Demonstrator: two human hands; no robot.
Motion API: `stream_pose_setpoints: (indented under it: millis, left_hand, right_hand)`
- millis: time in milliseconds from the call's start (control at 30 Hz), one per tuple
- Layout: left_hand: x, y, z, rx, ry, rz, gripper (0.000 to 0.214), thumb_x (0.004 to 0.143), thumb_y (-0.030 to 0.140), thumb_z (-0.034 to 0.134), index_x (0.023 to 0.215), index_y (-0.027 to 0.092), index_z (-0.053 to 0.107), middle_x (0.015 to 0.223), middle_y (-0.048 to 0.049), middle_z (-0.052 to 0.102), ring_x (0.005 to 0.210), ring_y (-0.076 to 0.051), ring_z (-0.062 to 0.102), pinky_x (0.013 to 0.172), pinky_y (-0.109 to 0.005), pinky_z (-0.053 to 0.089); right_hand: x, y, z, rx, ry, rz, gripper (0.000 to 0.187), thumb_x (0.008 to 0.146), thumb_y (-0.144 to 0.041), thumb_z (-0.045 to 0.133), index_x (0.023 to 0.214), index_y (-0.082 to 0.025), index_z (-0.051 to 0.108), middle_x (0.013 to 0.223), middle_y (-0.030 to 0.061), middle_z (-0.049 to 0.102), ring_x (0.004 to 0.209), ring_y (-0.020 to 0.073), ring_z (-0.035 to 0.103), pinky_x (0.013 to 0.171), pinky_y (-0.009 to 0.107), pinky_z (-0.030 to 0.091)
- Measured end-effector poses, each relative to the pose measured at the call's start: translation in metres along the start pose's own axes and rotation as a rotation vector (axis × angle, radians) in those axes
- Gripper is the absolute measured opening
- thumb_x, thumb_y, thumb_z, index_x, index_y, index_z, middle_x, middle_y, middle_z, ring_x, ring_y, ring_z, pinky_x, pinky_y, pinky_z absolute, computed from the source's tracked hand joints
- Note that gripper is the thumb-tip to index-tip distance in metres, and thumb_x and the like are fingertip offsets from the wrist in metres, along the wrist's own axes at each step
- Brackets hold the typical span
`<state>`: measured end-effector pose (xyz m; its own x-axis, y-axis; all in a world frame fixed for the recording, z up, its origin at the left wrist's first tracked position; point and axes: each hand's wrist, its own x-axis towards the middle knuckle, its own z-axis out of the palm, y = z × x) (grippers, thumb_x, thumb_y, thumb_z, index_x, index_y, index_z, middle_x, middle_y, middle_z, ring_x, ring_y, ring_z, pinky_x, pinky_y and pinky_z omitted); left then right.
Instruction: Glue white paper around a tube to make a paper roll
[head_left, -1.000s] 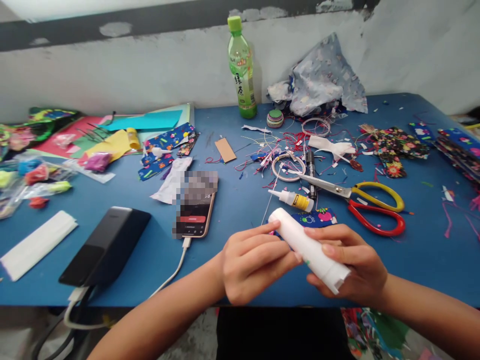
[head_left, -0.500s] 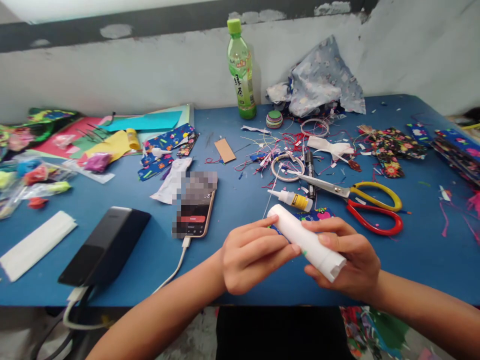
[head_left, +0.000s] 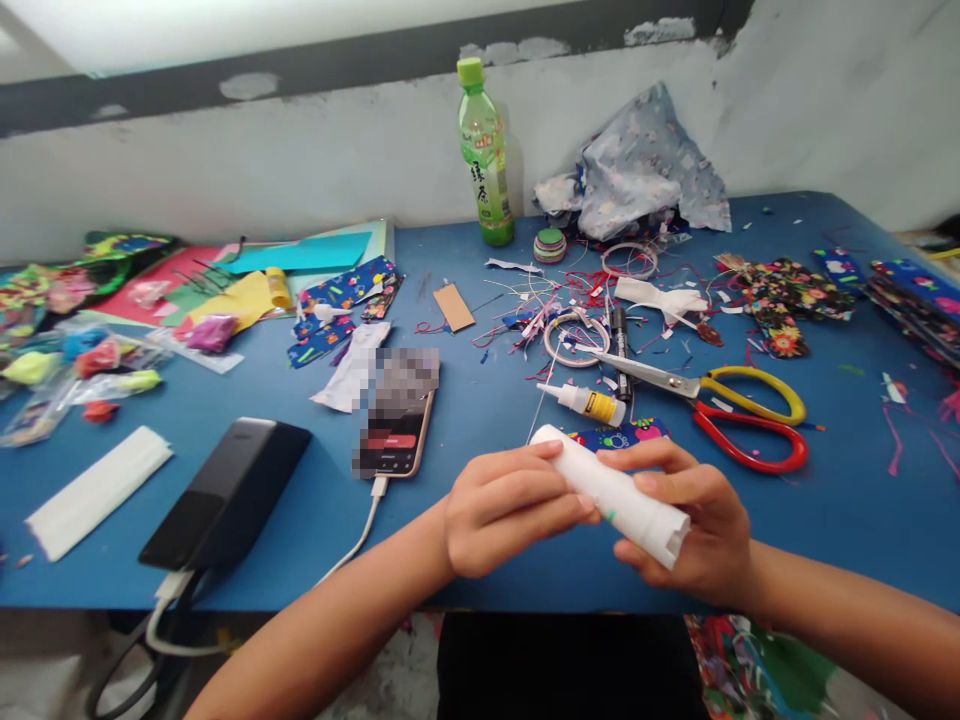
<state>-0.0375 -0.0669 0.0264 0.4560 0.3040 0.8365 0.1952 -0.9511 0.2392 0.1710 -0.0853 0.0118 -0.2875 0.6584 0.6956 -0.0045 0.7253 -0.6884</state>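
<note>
Both my hands hold a white rolled paper tube (head_left: 609,492) just above the near edge of the blue table (head_left: 480,400). My left hand (head_left: 504,508) pinches the tube's far half with curled fingers. My right hand (head_left: 694,525) wraps under and around its near end, thumb on top. A small glue bottle with a yellow label (head_left: 585,401) lies just beyond the tube. Yellow and red scissors (head_left: 720,410) lie to the right of it. A patterned blue fabric scrap (head_left: 626,434) lies under the tube's far end.
A phone (head_left: 394,430) on a cable and a black power bank (head_left: 225,495) lie to the left. A green tea bottle (head_left: 485,140) stands at the wall beside crumpled cloth (head_left: 637,170). Coloured paper (head_left: 247,280), thread scraps, rings and patterned fabric pieces (head_left: 787,290) litter the table.
The tube has tilted a little flatter and both hands have shifted slightly along it. The view has drifted a bit; the things on the table lie where they were.
</note>
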Motion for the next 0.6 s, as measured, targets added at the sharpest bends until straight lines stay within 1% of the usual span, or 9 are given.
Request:
stream_pose_setpoints:
  millis: [67, 133, 200, 300, 400, 467, 533, 600]
  left_hand:
    - [-0.0015, -0.0036, 0.0046, -0.008, 0.044, -0.016, 0.008, 0.089, 0.015, 0.063, 0.092, 0.009, 0.068, 0.08, -0.0004, 0.068, 0.076, -0.009, 0.067, 0.095, -0.029, 0.059]
    - [-0.0018, -0.0052, 0.0082, 0.003, 0.059, -0.03, 0.011, 0.088, 0.02, 0.065, 0.09, 0.01, 0.068, 0.077, 0.0004, 0.067, 0.072, -0.009, 0.066, 0.092, -0.03, 0.06]
    - [-0.0018, -0.0056, 0.01, 0.013, 0.067, -0.03, 0.008, 0.087, 0.017, 0.065, 0.091, 0.01, 0.068, 0.078, 0.0008, 0.068, 0.072, -0.008, 0.066, 0.094, -0.031, 0.06]
    - [-0.0019, -0.0053, 0.0108, 0.023, 0.055, -0.022, 0.009, 0.088, 0.008, 0.061, 0.094, 0.011, 0.067, 0.082, 0.0009, 0.07, 0.074, -0.008, 0.067, 0.097, -0.034, 0.058]
    - [-0.0003, -0.0049, 0.0113, 0.063, 0.049, -0.038, 0.008, 0.09, 0.01, 0.059, 0.089, 0.012, 0.067, 0.078, 0.0012, 0.068, 0.07, -0.007, 0.066, 0.094, -0.033, 0.06]
    - [0.002, -0.0051, 0.0115, 0.052, 0.053, -0.082, 0.008, 0.091, 0.014, 0.06, 0.086, 0.013, 0.066, 0.076, 0.0005, 0.066, 0.068, -0.008, 0.065, 0.09, -0.031, 0.061]
    - [0.0041, -0.0061, 0.0115, 0.008, 0.047, -0.136, 0.006, 0.089, 0.016, 0.062, 0.086, 0.012, 0.066, 0.076, -0.0013, 0.066, 0.07, -0.01, 0.066, 0.088, -0.031, 0.061]
    - [0.0049, -0.0082, 0.0112, -0.023, 0.03, -0.168, 0.005, 0.088, 0.017, 0.065, 0.087, 0.012, 0.066, 0.079, -0.003, 0.067, 0.073, -0.011, 0.067, 0.086, -0.029, 0.061]
  right_hand:
    - [0.0, 0.0007, -0.0014, -0.036, -0.007, -0.023, 0.048, 0.075, -0.016, 0.077, 0.117, -0.024, 0.056, 0.111, 0.0092, 0.069, 0.105, 0.0196, 0.068, 0.082, 0.031, 0.06]
    - [0.0, 0.001, -0.0025, -0.06, -0.009, -0.025, 0.048, 0.075, -0.016, 0.077, 0.117, -0.024, 0.056, 0.111, 0.0094, 0.069, 0.103, 0.0203, 0.068, 0.082, 0.033, 0.061]
    - [-0.0002, 0.0015, -0.0024, -0.067, 0.0, -0.012, 0.047, 0.075, -0.017, 0.077, 0.116, -0.025, 0.056, 0.112, 0.0094, 0.068, 0.101, 0.0205, 0.069, 0.08, 0.033, 0.061]
    - [-0.0007, 0.0034, -0.0011, -0.066, 0.02, 0.004, 0.046, 0.075, -0.018, 0.077, 0.115, -0.025, 0.056, 0.114, 0.0098, 0.068, 0.101, 0.0202, 0.069, 0.081, 0.033, 0.061]
    - [-0.0004, 0.0056, -0.0005, -0.064, 0.02, 0.002, 0.047, 0.074, -0.017, 0.078, 0.115, -0.025, 0.056, 0.115, 0.01, 0.068, 0.102, 0.0204, 0.069, 0.081, 0.033, 0.06]
    - [0.0005, 0.0064, -0.0005, -0.036, 0.026, 0.047, 0.046, 0.074, -0.017, 0.079, 0.113, -0.026, 0.057, 0.114, 0.0092, 0.068, 0.102, 0.0201, 0.068, 0.079, 0.032, 0.06]
    - [0.0016, 0.0066, -0.0004, 0.019, 0.039, 0.126, 0.043, 0.074, -0.017, 0.079, 0.111, -0.027, 0.058, 0.112, 0.008, 0.068, 0.102, 0.0196, 0.068, 0.077, 0.03, 0.06]
    - [0.0026, 0.0066, 0.0, 0.07, 0.049, 0.191, 0.042, 0.074, -0.016, 0.079, 0.109, -0.028, 0.059, 0.112, 0.0067, 0.068, 0.104, 0.0192, 0.067, 0.079, 0.03, 0.06]
